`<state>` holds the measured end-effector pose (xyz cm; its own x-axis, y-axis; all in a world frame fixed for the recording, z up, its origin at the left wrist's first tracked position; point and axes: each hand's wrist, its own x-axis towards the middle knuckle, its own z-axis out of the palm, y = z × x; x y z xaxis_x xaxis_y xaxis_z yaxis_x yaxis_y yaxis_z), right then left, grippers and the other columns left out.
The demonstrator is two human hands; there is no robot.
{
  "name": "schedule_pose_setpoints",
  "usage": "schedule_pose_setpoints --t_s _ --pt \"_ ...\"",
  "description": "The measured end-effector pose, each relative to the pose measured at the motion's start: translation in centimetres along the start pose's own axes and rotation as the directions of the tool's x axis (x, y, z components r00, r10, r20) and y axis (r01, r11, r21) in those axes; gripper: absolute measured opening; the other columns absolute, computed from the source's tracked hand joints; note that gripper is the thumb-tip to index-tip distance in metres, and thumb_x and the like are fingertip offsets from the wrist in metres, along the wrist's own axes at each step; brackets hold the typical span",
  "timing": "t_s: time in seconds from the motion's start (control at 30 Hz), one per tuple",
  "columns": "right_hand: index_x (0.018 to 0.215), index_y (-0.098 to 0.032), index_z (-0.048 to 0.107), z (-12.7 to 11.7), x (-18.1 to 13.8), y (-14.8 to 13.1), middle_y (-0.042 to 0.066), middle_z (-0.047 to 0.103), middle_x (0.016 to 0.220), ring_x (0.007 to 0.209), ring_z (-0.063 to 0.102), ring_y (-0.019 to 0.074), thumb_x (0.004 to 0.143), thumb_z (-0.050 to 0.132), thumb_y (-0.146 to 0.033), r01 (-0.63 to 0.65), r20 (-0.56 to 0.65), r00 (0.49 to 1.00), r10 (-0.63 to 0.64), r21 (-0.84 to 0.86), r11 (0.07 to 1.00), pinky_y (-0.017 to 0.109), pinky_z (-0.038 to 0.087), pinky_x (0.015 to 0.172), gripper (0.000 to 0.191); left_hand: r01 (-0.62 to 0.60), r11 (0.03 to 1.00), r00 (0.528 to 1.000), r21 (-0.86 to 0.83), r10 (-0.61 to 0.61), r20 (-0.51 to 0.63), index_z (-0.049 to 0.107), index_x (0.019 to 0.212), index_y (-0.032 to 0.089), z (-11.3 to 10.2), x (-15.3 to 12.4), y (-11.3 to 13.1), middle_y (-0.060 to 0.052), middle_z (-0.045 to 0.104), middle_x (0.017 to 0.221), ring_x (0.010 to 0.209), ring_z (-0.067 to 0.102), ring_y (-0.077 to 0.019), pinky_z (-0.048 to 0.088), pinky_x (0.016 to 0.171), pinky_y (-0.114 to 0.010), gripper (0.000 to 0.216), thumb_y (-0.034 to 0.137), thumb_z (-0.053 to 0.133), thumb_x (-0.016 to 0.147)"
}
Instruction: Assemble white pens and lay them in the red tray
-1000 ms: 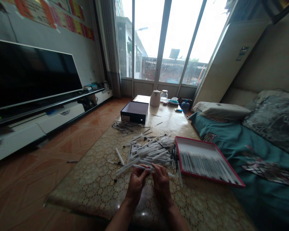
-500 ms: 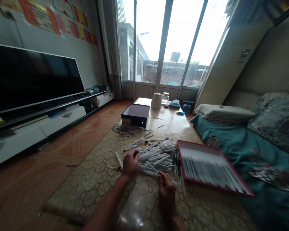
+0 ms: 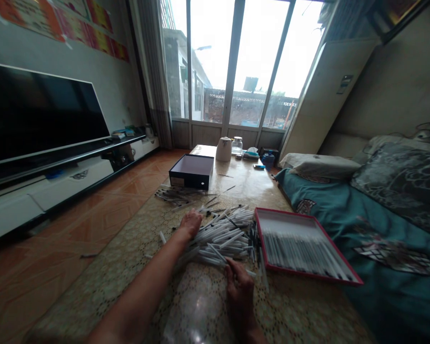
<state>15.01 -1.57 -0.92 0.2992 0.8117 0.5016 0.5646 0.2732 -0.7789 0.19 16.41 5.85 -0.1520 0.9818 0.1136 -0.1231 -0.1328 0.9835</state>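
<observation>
A loose heap of pens (image 3: 224, 234), mostly whitish tubes with some dark parts, lies on the table. My left hand (image 3: 191, 222) reaches to the heap's far left edge; its fingers are curled down and mostly hidden, so a hold cannot be made out. My right hand (image 3: 241, 282) is closed at the heap's near edge, with a slim pen (image 3: 217, 253) sticking out from its fingertips toward the upper left. To its right, a red-rimmed shallow box (image 3: 310, 278) holds a row of pens (image 3: 297, 253) laid side by side.
A dark open box (image 3: 190, 180) stands farther back, with thin dark-tipped pieces (image 3: 175, 195) scattered before it. At the table's far end are a pale kettle (image 3: 223, 149), a glass jar (image 3: 237, 145) and a tissue pack (image 3: 251, 153). A teal-covered sofa (image 3: 318, 205) borders the right side.
My left hand has moved forward to the heap's far left edge. My right hand stays at the near edge with the pen. The whole view has shifted slightly to the right.
</observation>
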Motion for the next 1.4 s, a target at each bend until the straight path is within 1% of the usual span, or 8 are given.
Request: schedule_pose_setpoints --t_s 0.13,0.23,0.3,0.37,0.5,0.6,0.8,1.4 --pt "0.1 -0.018 0.064 0.2 -0.5 0.0 0.01 0.068 0.091 0.084 0.065 0.0213 0.089 0.043 -0.035 -0.027 0.003 1.0 0.027 -0.008 1.0 0.031 0.049 0.073 0.029 -0.034 0.995 0.997 0.093 0.027 0.066 0.056 0.061 0.019 -0.7 -2.3 1.2 0.001 0.054 0.057 0.07 0.055 -0.0176 0.04 0.067 -0.025 0.018 0.014 0.072 0.058" --pt "0.099 -0.018 0.06 0.2 -0.7 -0.4 0.009 0.068 0.086 0.077 0.065 0.0205 0.089 0.043 -0.037 -0.046 -0.008 0.999 0.046 0.007 0.999 0.03 0.049 0.068 0.027 -0.006 0.998 0.997 0.062 0.002 0.071 0.06 0.082 0.019 -1.8 -6.2 1.4 0.004 0.055 0.058 0.057 0.053 -0.0148 0.04 0.055 -0.024 0.027 0.022 0.073 0.059" --pt "0.101 -0.018 0.058 0.2 -0.7 -0.7 0.008 0.067 0.083 0.073 0.064 0.0198 0.089 0.042 -0.037 -0.066 -0.013 0.998 0.066 0.024 0.998 0.028 0.049 0.064 0.028 0.092 0.995 0.992 -0.03 -0.089 0.086 0.061 0.089 0.017 -2.7 -9.3 0.8 0.004 0.056 0.058 0.055 0.054 -0.0134 0.041 0.052 -0.023 0.034 0.028 0.074 0.059" --pt "0.105 -0.017 0.057 0.0 -0.5 -1.1 0.008 0.067 0.082 0.07 0.064 0.0192 0.09 0.039 -0.036 -0.075 0.017 0.997 0.074 0.04 0.996 0.028 0.048 0.062 0.03 0.218 0.968 0.975 -0.126 -0.209 0.077 0.062 0.08 0.015 -3.4 -12.4 -0.2 0.0 0.062 0.063 0.057 0.058 -0.0135 0.043 0.053 -0.023 0.032 0.031 0.077 0.056" --pt "0.108 -0.018 0.057 -0.7 0.3 -1.9 0.006 0.067 0.08 0.065 0.063 0.0173 0.091 0.036 -0.032 -0.071 0.169 0.984 0.061 0.056 0.996 0.026 0.047 0.061 0.031 0.369 0.884 0.926 -0.287 -0.376 0.031 0.059 0.074 0.016 -4.0 -16.1 -1.9 -0.003 0.067 0.067 0.058 0.062 -0.0135 0.048 0.055 -0.023 0.033 0.036 0.077 0.055" --pt "0.101 -0.019 0.06 -1.6 0.7 -2.2 0.005 0.066 0.08 0.07 0.063 0.0177 0.089 0.04 -0.029 -0.027 0.266 0.963 0.028 -0.006 1.0 0.026 0.047 0.064 0.025 0.362 0.87 0.923 -0.334 -0.385 -0.005 0.059 0.078 0.015 -3.9 -16.6 -2.2 -0.004 0.069 0.068 0.058 0.062 -0.0119 0.049 0.056 -0.022 0.035 0.035 0.078 0.056" --pt "0.097 -0.024 0.064 -3.5 -0.1 -1.6 0.005 0.066 0.088 0.082 0.061 0.0193 0.088 0.044 -0.027 0.214 0.349 0.925 -0.153 -0.143 0.966 0.029 0.045 0.073 0.022 0.38 0.867 0.92 -0.322 -0.39 0.037 0.065 0.082 0.013 -4.0 -16.2 -1.9 -0.004 0.069 0.067 0.057 0.061 -0.0107 0.047 0.054 -0.019 0.033 0.032 0.077 0.057" --pt "0.084 -0.021 0.058 -3.3 -0.3 -2.1 0.002 0.06 0.077 0.075 0.056 0.0167 0.091 0.04 -0.023 0.36 0.429 0.876 -0.22 -0.278 0.89 0.025 0.036 0.068 0.02 0.353 0.922 0.934 -0.156 -0.338 0.117 0.066 0.08 0.015 -4.1 -16.6 -1.7 0.001 0.061 0.061 0.052 0.052 -0.0099 0.039 0.05 -0.021 0.035 0.043 0.072 0.06"
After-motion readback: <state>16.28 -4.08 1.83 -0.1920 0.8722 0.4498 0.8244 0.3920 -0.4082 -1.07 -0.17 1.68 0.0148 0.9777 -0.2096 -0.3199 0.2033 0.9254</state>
